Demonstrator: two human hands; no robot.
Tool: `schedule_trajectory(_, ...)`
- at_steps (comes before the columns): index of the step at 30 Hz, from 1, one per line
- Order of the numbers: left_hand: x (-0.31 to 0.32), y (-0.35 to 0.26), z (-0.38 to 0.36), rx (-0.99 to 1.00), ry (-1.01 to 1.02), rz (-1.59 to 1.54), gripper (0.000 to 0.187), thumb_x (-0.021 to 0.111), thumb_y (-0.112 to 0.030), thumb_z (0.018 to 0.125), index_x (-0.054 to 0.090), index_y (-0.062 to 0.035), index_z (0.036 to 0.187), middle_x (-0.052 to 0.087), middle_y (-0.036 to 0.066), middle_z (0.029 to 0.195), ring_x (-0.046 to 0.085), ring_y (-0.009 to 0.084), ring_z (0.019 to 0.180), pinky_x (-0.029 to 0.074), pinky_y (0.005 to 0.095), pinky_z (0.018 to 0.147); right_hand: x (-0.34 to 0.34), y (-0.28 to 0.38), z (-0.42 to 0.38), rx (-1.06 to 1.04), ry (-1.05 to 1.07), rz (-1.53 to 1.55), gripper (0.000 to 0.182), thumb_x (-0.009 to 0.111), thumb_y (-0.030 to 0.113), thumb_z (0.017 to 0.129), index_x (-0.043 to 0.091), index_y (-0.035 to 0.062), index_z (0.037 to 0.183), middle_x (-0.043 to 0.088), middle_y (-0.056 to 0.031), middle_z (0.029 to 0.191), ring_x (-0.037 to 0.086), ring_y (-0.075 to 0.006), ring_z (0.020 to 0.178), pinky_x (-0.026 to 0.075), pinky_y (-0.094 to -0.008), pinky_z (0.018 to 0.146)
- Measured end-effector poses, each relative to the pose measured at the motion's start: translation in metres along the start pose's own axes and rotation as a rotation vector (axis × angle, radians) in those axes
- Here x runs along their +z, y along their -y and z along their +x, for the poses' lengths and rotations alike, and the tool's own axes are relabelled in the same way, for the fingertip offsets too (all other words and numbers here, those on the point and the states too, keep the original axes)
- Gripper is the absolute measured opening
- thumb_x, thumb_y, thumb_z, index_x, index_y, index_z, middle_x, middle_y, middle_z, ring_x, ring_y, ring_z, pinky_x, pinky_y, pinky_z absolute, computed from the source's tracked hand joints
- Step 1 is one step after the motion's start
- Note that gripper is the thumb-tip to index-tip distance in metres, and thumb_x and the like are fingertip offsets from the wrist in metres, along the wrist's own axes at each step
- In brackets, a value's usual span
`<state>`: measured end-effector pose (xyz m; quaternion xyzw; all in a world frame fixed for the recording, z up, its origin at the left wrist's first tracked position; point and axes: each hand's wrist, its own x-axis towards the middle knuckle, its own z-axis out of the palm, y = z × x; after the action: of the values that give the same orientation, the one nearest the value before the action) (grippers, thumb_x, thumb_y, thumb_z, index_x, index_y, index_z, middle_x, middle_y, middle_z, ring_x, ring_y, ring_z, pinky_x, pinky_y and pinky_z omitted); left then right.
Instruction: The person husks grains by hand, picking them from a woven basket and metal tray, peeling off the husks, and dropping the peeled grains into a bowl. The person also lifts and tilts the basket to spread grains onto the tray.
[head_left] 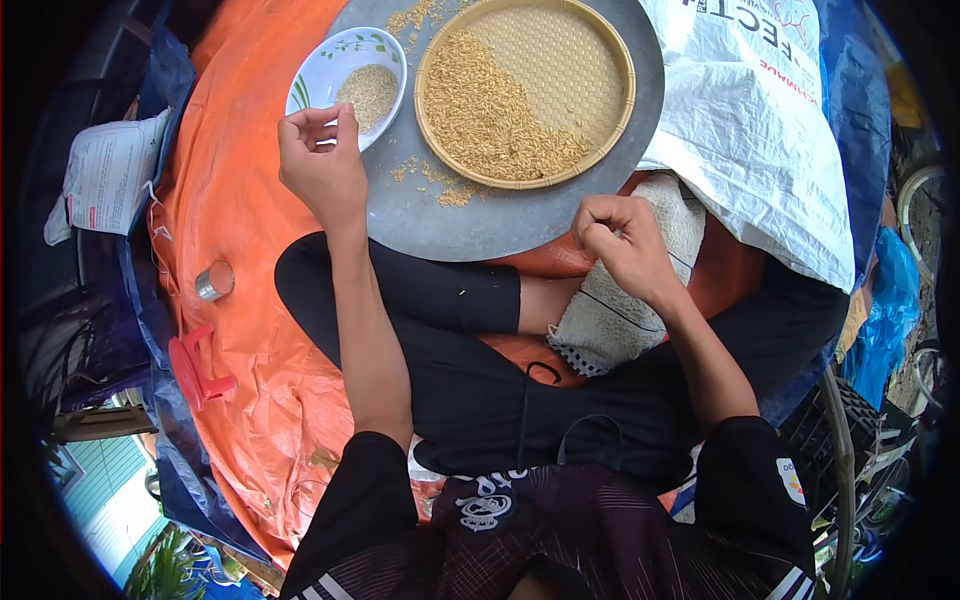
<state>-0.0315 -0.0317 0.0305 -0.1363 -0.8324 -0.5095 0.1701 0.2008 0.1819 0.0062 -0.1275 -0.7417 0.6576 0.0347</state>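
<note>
My left hand (325,160) is held over the near edge of a white bowl (310,75) with green leaf patterns; its fingers are curled in with the fingertips close together, and what they hold, if anything, is too small to name. Pale grains (370,92) lie in the bowl. My right hand (625,243) is closed, below the right side of a round woven tray (565,60), and its fingers hide whatever may be inside. Golden unhusked grains (485,110) cover the tray's left and lower part. Both tray and bowl rest on a grey round board (440,222).
Loose grains (455,192) lie on the board. A pale cloth (625,310) is beside my right forearm, a white sack (745,130) at the right. On the orange sheet (255,350) are a metal can (215,281) and a red plastic object (199,370).
</note>
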Motion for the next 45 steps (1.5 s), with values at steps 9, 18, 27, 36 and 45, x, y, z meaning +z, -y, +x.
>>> schedule_trajectory(9, 0.043, -0.017, -0.045, 0.105, 0.403, 0.033, 0.018, 0.074, -0.007, 0.090, 0.063, -0.0016, 0.104, 0.071, 0.012, 0.089, 0.071, 0.0245, 0.075, 0.055, 0.0375, 0.068, 0.012, 0.013, -0.003, -0.180, -0.037, -0.376, 0.013, 0.066, 0.010, 0.085, 0.064, 0.0009, 0.077, 0.061, -0.0102, 0.070, 0.059, -0.0217, 0.058, 0.046, -0.0350, 0.054)
schedule_trajectory(18, 0.080, -0.021, -0.089, 0.456, 0.677, 0.064, 0.017, 0.072, -0.005, 0.089, 0.069, -0.0038, 0.106, 0.072, 0.013, 0.094, 0.070, 0.0337, 0.091, 0.055, 0.0431, 0.080, 0.017, 0.007, -0.004, -0.231, -0.082, -0.536, 0.016, 0.073, 0.020, 0.089, 0.067, 0.0059, 0.085, 0.062, -0.0094, 0.077, 0.066, -0.0317, 0.066, 0.052, -0.0438, 0.060)
schedule_trajectory(27, 0.078, -0.020, -0.083, 0.270, 0.578, -0.028, 0.017, 0.072, -0.007, 0.093, 0.065, -0.0029, 0.108, 0.073, 0.015, 0.090, 0.073, 0.0305, 0.078, 0.055, 0.0388, 0.067, 0.014, 0.006, -0.003, -0.250, -0.109, -0.542, 0.014, 0.073, 0.016, 0.089, 0.067, 0.0043, 0.085, 0.062, -0.0098, 0.077, 0.066, -0.0288, 0.065, 0.052, -0.0405, 0.059)
schedule_trajectory(36, 0.064, -0.051, -0.090, 0.037, 0.719, -0.414, 0.026, 0.068, -0.005, 0.099, 0.051, -0.0023, 0.119, 0.072, 0.012, 0.085, 0.072, 0.0220, 0.075, 0.054, 0.0337, 0.066, 0.008, 0.012, 0.001, -0.211, -0.243, -0.415, 0.011, 0.074, 0.010, 0.088, 0.071, 0.0023, 0.095, 0.066, -0.0108, 0.081, 0.067, -0.0224, 0.067, 0.052, -0.0340, 0.059)
schedule_trajectory(45, 0.056, -0.057, -0.097, 0.234, 0.941, -0.297, 0.027, 0.068, -0.003, 0.098, 0.051, -0.0027, 0.119, 0.071, 0.012, 0.088, 0.072, 0.0206, 0.080, 0.055, 0.0332, 0.070, 0.003, 0.012, 0.001, -0.097, -0.177, -0.352, 0.016, 0.070, 0.013, 0.087, 0.073, 0.0000, 0.097, 0.071, -0.0181, 0.081, 0.069, -0.0319, 0.063, 0.053, -0.0396, 0.059)
